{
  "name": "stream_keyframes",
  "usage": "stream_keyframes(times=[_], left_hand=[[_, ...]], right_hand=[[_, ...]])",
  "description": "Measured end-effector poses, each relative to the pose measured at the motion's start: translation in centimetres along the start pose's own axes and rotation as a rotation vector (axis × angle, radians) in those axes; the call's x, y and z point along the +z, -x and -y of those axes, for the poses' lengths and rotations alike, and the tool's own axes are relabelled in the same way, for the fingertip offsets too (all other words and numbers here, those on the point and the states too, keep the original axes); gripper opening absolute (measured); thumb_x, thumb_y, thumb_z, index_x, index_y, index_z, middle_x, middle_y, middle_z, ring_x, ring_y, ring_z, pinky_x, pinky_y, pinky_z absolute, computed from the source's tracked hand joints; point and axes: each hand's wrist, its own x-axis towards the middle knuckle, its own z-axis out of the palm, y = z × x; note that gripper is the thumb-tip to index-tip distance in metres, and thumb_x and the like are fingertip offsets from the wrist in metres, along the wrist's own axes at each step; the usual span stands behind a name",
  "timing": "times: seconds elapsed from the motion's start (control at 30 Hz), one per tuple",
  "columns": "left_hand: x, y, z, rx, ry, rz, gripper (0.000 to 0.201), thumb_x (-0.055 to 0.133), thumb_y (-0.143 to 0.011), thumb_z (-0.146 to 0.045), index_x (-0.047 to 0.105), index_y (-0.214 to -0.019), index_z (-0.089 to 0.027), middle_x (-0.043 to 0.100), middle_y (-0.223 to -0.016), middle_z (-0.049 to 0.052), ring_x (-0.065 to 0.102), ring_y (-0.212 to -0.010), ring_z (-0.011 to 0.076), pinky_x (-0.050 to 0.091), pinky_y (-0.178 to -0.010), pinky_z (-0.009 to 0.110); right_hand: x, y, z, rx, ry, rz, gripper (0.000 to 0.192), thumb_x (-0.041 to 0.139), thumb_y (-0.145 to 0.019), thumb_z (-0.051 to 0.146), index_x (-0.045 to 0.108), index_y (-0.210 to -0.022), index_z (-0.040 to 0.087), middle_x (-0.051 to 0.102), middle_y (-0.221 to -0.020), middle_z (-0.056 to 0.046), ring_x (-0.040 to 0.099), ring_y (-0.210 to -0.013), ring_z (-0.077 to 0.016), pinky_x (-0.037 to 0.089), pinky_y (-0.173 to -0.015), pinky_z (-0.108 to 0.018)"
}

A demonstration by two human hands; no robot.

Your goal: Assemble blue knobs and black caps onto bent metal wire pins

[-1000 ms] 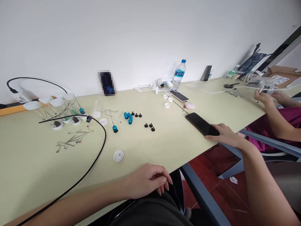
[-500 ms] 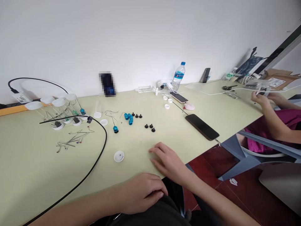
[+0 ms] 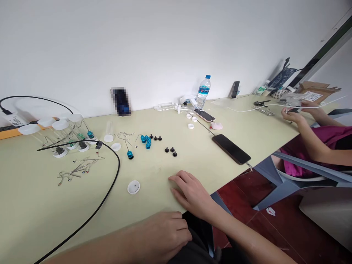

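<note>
Head | blk cable btwn wht cap + rods | btl nr wall

Your left hand and right hand are bare, and so are both forearms as far as the view reaches. Below the near edge of the table you wear black cloth, perhaps trousers, though shadow blurs its cut.
</note>
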Motion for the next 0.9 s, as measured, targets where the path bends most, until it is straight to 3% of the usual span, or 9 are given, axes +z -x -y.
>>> stream_keyframes(times=[0.13,0.3,0.9], left_hand=[[0.5,0.0,-0.2,0.138,-0.215,0.007,0.002,0.058,-0.084,-0.015,0.057,-0.083,-0.015,0.059,-0.076,0.002,0.046,-0.068,0.0157,0.039,-0.062,0.029],[1.5,0.3,-0.4,0.254,-0.437,-0.046,0.006,0.056,-0.086,-0.014,0.061,-0.083,-0.011,0.056,-0.069,0.004,0.047,-0.063,0.0164,0.035,-0.056,0.029],[1.7,0.3,-0.3,0.270,-0.446,-0.056,0.008,0.056,-0.086,-0.013,0.063,-0.087,-0.010,0.057,-0.070,0.004,0.048,-0.062,0.0164,0.036,-0.058,0.030]], right_hand=[[-0.1,0.0,0.1,-0.002,0.011,-0.004,0.026,0.046,-0.095,0.022,0.051,-0.121,0.018,0.055,-0.105,-0.008,0.052,-0.096,-0.0223,0.049,-0.087,-0.041],[-0.1,0.1,0.2,-0.005,0.018,-0.006,0.026,0.045,-0.095,0.021,0.050,-0.121,0.019,0.055,-0.106,-0.009,0.053,-0.097,-0.0233,0.049,-0.086,-0.041],[-0.1,0.0,0.2,-0.014,0.038,0.004,0.026,0.044,-0.096,0.021,0.050,-0.121,0.018,0.055,-0.105,-0.009,0.053,-0.096,-0.0234,0.049,-0.086,-0.042]])
